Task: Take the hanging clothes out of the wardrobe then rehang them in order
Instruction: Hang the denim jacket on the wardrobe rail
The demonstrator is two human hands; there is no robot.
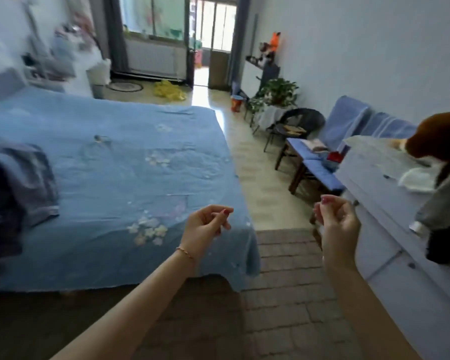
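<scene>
Left of the left hand (pixel 207 224), dark clothes (pixel 16 188) lie heaped on the bed (pixel 130 162), likely set down for sorting. Both hands, the right hand (pixel 335 219) included, hover loosely curled and empty; no wardrobe shows.

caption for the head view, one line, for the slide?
Both hands, left hand and right hand, loosely curled and empty beside the blue bed; dark clothes lie on it.

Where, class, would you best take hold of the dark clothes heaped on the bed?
Grip the raised upper folds of the clothes, coming from the bed's foot side with the left hand. The heap is crumpled and no hanger is visible, so bunched folds probably give the firmest hold.
</scene>
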